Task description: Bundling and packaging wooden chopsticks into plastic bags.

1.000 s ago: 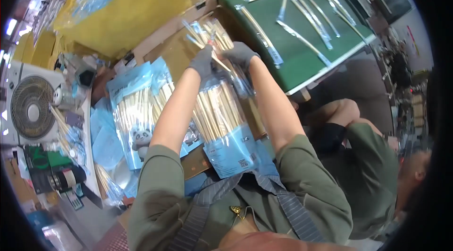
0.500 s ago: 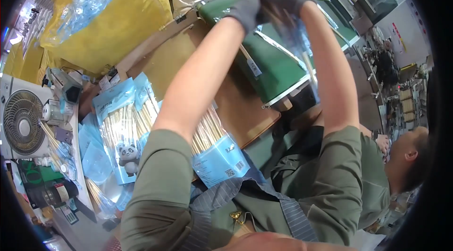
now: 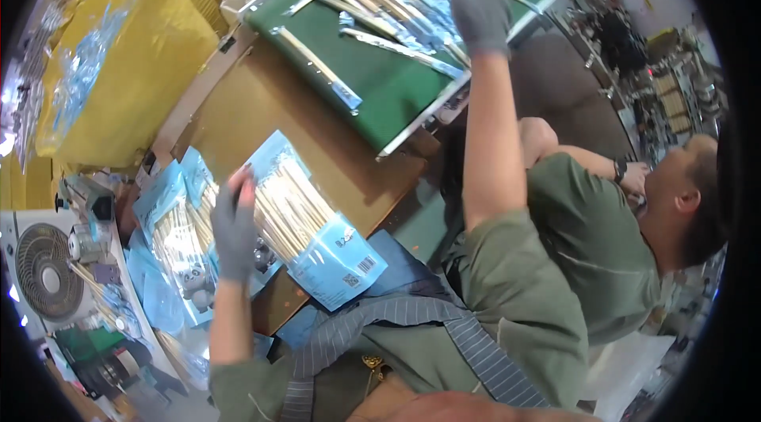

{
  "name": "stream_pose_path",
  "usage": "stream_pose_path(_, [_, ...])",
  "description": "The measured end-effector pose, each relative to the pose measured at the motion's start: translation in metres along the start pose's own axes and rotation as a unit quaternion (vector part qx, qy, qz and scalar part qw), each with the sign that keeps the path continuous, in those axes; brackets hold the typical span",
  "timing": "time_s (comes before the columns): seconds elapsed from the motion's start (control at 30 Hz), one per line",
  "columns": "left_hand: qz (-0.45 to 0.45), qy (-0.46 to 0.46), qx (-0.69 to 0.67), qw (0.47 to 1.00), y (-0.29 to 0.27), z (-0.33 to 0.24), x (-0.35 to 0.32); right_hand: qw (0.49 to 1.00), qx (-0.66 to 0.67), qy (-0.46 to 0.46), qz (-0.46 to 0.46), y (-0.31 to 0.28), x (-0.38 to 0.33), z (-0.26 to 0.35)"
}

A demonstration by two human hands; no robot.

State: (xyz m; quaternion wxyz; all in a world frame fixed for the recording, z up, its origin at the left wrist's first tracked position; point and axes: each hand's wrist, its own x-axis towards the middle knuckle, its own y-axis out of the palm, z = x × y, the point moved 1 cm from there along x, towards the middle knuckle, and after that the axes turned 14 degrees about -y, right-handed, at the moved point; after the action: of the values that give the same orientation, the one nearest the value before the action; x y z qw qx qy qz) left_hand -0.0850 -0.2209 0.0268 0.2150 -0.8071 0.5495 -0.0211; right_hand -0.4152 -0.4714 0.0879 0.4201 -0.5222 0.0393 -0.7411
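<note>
My left hand (image 3: 236, 224), in a grey glove with bare fingertips, is at the upper left edge of a clear and blue bag of chopsticks (image 3: 297, 208), its thumb and fingers closed on that edge. The bag is filled with pale sticks and lies tilted near my apron. Over the green conveyor belt (image 3: 309, 22) my right hand (image 3: 481, 14), in a matching glove, is raised with thumb and fingers apart and nothing in them. Many wrapped chopsticks (image 3: 388, 6) lie heaped on the belt by that hand, and one separate wrapped pair (image 3: 321, 69) rests nearer its left edge.
More filled bags (image 3: 182, 255) with a panda print lie left of my hand on the brown table (image 3: 230, 117). A fan (image 3: 51, 271) stands far left. Clear wrappers hang over a yellow sack (image 3: 151, 49). A co-worker (image 3: 602, 216) sits close on my right.
Both hands were together over the belt with a bundle of chopsticks. My left hand has come down to the bag, and the right has let the bundle go. My view has shifted.
</note>
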Motion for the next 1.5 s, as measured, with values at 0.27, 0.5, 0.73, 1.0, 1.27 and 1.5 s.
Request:
stream_pose_path(0.27, [0.089,0.137,0.079,0.983,0.004,0.112,-0.184,0.910,0.178,0.351,-0.127,-0.017,-0.148,-0.053])
stream_pose_path(0.5, [-0.062,0.184,0.340,0.920,0.030,0.115,-0.193,0.967,0.202,0.134,-0.081,-0.021,-0.117,-0.001])
stream_pose_path(0.73, [-0.012,0.109,0.187,0.976,0.019,0.088,-0.179,0.845,0.418,-0.224,0.246,-0.173,-0.293,0.160])
stream_pose_path(1.0, [-0.090,0.267,0.272,0.920,0.033,0.101,-0.172,0.824,0.419,-0.096,0.370,-0.180,-0.332,0.170])
stream_pose_path(1.27, [-0.099,0.086,0.142,0.981,-0.020,0.092,-0.125,0.790,0.438,-0.068,0.423,-0.158,-0.288,0.166])
stream_pose_path(1.5, [-0.217,0.112,0.172,0.954,-0.039,0.079,0.013,0.901,0.063,-0.357,0.238,-0.037,-0.183,0.171])
